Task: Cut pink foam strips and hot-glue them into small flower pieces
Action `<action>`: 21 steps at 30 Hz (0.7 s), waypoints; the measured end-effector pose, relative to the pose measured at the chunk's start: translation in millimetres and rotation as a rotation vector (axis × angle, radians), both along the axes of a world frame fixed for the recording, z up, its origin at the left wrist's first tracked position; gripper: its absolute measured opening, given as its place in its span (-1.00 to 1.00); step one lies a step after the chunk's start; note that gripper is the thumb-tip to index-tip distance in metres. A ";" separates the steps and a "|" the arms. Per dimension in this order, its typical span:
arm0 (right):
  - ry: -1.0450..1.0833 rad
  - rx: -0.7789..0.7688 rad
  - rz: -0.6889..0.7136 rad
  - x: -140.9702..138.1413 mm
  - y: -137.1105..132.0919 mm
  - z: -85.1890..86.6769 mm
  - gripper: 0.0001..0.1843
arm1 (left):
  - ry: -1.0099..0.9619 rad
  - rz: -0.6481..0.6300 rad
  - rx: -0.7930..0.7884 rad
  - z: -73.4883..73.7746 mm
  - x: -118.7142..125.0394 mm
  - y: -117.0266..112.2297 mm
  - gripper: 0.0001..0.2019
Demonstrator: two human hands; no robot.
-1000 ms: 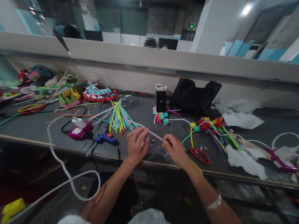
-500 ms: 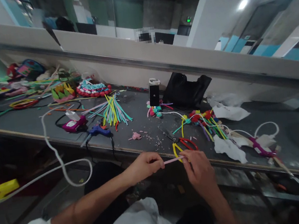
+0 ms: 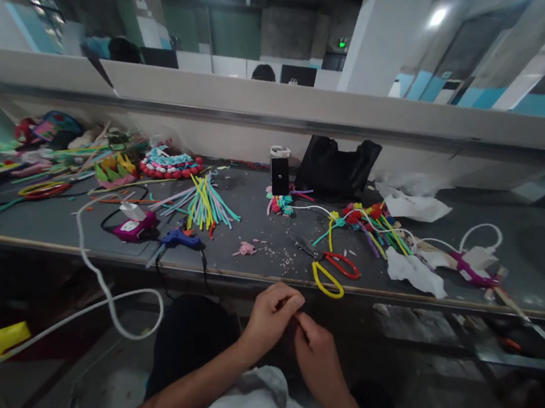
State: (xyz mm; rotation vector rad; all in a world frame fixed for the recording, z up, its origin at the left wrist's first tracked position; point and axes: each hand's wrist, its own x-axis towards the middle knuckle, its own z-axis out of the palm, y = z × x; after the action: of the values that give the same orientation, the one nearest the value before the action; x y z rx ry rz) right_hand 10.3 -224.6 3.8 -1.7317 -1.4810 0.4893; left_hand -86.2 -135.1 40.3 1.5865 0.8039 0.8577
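Fingertips meet just below the near edge of the surface: our left hand is curled shut, and our right hand is closed, its fingertips pressed against the left's. Whatever sits in that pinch is too small for us to make out. We judge it light and bendy, like the craft stems lying farther off to the left, and best gripped close to its end. Scissors lie just beyond, to the right.
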 end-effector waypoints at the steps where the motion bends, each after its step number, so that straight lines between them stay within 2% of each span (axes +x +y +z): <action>1: 0.037 -0.029 0.006 1.3 -0.5 0.6 -0.69 | -0.021 -0.038 -0.119 -1.1 -1.2 0.2 -0.72; 5: 0.050 -0.116 0.075 9.7 -5.0 3.4 -0.66 | -0.098 -0.191 -0.625 -3.8 -9.5 3.0 -0.65; 8: 0.042 -0.130 0.128 13.0 -8.6 3.5 -0.64 | -0.170 -0.302 -0.790 -6.2 -16.4 5.4 -0.70; 11: 0.118 -0.138 0.173 14.0 -9.8 1.1 -0.67 | -0.251 -0.375 -0.864 -9.4 -21.0 5.5 -0.76; 16: 0.304 -0.201 0.172 12.1 -9.2 -4.0 -0.66 | -0.359 -0.338 -0.861 -14.6 -23.8 0.3 -0.80; 19: 0.270 -0.198 0.161 12.5 -10.2 -3.7 -0.63 | -0.346 -0.343 -0.818 -16.7 -24.6 -2.1 -0.76; 21: 0.173 -0.136 0.121 14.7 -11.2 -1.8 -0.67 | -0.313 -0.311 -0.772 -17.1 -24.9 -3.0 -0.73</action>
State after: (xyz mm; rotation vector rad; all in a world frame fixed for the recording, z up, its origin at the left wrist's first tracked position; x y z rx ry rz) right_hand 25.0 -235.8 2.0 -1.6627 -1.4621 0.7999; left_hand -111.2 -138.1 23.2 0.8330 0.5421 0.4606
